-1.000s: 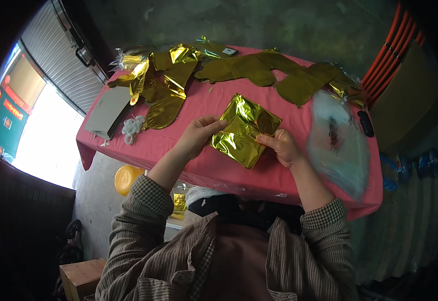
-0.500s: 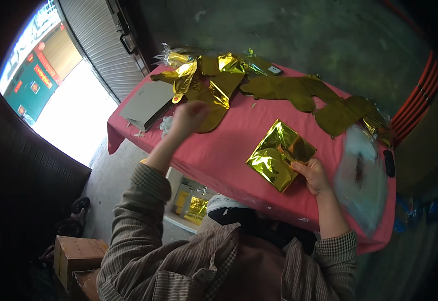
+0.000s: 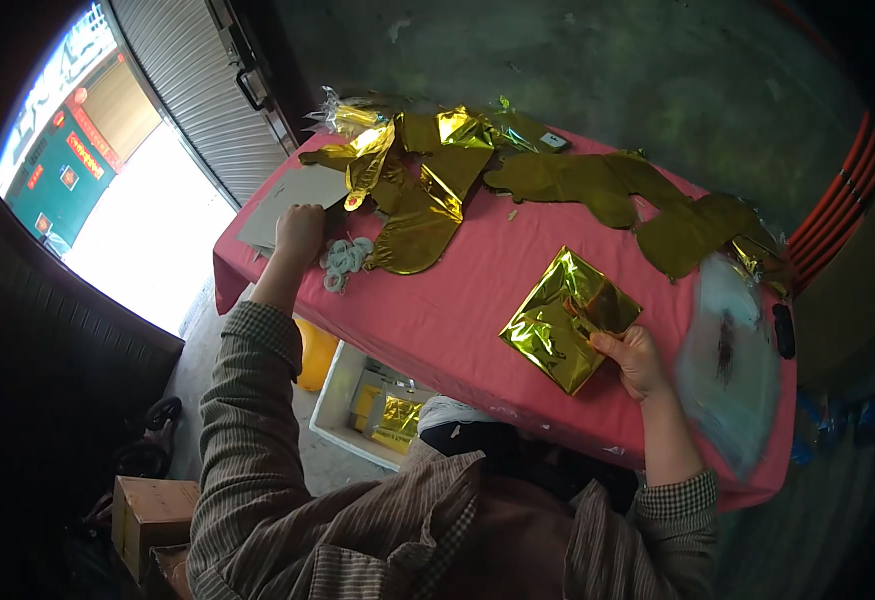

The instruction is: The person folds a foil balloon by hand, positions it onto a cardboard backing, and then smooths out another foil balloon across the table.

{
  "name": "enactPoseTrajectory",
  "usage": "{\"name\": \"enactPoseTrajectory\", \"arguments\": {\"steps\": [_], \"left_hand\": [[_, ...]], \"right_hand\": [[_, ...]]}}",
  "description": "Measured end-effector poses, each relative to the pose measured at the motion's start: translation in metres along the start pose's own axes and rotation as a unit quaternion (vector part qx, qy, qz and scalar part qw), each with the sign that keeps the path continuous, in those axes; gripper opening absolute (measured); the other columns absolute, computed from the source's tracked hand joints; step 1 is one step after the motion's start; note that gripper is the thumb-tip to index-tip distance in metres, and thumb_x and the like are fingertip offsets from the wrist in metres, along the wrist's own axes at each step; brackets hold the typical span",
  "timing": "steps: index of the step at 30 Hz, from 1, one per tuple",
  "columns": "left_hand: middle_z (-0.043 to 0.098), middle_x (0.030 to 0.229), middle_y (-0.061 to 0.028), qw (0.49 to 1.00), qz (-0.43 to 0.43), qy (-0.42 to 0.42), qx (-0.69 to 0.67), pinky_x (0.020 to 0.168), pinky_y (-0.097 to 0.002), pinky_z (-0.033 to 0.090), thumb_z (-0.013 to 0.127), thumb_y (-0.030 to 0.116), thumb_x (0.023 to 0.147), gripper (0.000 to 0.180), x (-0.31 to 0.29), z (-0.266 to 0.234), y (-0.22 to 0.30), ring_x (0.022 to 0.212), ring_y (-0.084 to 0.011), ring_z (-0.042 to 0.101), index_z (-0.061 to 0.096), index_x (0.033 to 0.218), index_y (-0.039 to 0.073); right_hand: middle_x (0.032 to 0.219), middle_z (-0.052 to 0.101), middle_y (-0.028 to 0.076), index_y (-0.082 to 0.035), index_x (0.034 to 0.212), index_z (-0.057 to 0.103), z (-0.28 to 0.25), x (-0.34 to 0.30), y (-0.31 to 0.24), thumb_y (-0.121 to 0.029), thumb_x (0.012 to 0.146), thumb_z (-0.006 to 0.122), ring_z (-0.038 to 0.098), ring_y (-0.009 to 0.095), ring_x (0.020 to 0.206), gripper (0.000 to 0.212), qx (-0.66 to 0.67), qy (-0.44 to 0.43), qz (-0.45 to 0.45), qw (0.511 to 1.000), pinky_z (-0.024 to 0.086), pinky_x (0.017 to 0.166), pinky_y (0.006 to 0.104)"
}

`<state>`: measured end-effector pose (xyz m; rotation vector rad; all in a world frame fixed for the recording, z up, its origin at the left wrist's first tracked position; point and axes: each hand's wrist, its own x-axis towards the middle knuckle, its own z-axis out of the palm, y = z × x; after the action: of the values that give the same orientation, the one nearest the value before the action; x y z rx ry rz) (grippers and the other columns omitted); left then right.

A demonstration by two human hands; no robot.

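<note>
- Gold packet (image 3: 567, 325): this folded foil square is sitting over the pink-covered counter (image 3: 437, 320), right of its middle; whether its underside is touching the cloth cannot be told.
- Right hand (image 3: 635, 362): the grip is pinching the gold packet at its nearest edge, the thumb lying on top.
- Caution: this one-sided pinch is leaving the far corners without a hold. A loosening thumb could be letting the smooth foil slip; excess pressure could be creasing it.
- Left hand (image 3: 299, 230): the fingers are curling inward over the grey cards (image 3: 267, 222). Whether this grip is pinching a card cannot be told, as the back of the hand is hiding the fingertips.
- Caution: a sideways pull here could be shifting the grey cards or snagging the white string (image 3: 345, 260), which is lying just beside the hand.
- Foil shapes (image 3: 419, 235): these are overlapping near the string and along the far edge; a caught loop could be dragging them.
- Clear bags (image 3: 722, 385): these are lying at the right end; a brushing sleeve could be sliding them off.
- White box (image 3: 323, 420): this is standing below the near edge, holding gold packs (image 3: 397, 415).
</note>
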<state>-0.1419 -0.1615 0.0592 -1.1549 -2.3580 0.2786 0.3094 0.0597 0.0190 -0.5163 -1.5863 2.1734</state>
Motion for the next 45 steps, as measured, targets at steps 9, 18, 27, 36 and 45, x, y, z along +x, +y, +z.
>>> {"name": "enactPoseTrajectory", "arguments": {"steps": [9, 18, 27, 36, 45], "left_hand": [[0.066, 0.079, -0.0116, 1.000, -0.011, 0.008, -0.002, 0.069, -0.0364, 0.052, 0.053, 0.012, 0.077, 0.013, 0.000, -0.020, 0.006, 0.080, -0.0256, 0.064, 0.064, 0.079, 0.006], [0.066, 0.083, -0.0142, 0.994, -0.036, -0.065, -0.077, 0.072, -0.0392, 0.051, 0.053, 0.015, 0.078, 0.017, -0.003, -0.029, 0.003, 0.082, -0.0293, 0.064, 0.067, 0.081, 0.005], [0.066, 0.083, -0.0154, 0.993, -0.077, -0.034, -0.081, 0.072, -0.0408, 0.051, 0.051, 0.014, 0.078, 0.018, -0.002, -0.032, -0.003, 0.082, -0.0306, 0.064, 0.066, 0.079, 0.005], [0.066, 0.079, -0.0123, 0.977, -0.132, -0.055, -0.161, 0.068, -0.0402, 0.050, 0.067, 0.033, 0.070, 0.026, -0.003, -0.043, -0.011, 0.076, -0.0292, 0.064, 0.067, 0.077, 0.008], [0.065, 0.076, -0.0110, 0.971, -0.103, -0.095, -0.192, 0.065, -0.0391, 0.048, 0.071, 0.040, 0.067, 0.035, -0.006, -0.041, -0.007, 0.071, -0.0270, 0.063, 0.066, 0.073, 0.006]], "right_hand": [[0.095, 0.066, 0.004, -0.001, 0.102, 0.064, 0.003, 0.001, -0.001, -0.010, 0.083, 0.065, 0.059, 0.007, 0.085, 0.021, -0.003, -0.003, -0.003, 1.000, 0.046, 0.080, 0.0227], [0.094, 0.066, 0.003, -0.001, 0.101, 0.064, 0.000, 0.000, 0.002, -0.011, 0.083, 0.065, 0.059, 0.007, 0.084, 0.020, -0.002, -0.007, -0.003, 1.000, 0.046, 0.079, 0.0221], [0.092, 0.067, 0.003, -0.001, 0.099, 0.065, 0.002, 0.001, 0.000, -0.010, 0.083, 0.065, 0.059, 0.007, 0.083, 0.019, 0.000, -0.004, -0.006, 1.000, 0.045, 0.080, 0.0219], [0.091, 0.067, 0.003, -0.001, 0.097, 0.066, 0.000, 0.000, 0.002, -0.010, 0.083, 0.065, 0.059, 0.007, 0.081, 0.017, -0.005, -0.001, -0.001, 1.000, 0.046, 0.078, 0.0219], [0.091, 0.067, 0.003, -0.001, 0.098, 0.065, -0.002, 0.001, 0.000, -0.011, 0.083, 0.065, 0.059, 0.007, 0.082, 0.018, -0.008, -0.010, -0.001, 1.000, 0.046, 0.078, 0.0220]]}}
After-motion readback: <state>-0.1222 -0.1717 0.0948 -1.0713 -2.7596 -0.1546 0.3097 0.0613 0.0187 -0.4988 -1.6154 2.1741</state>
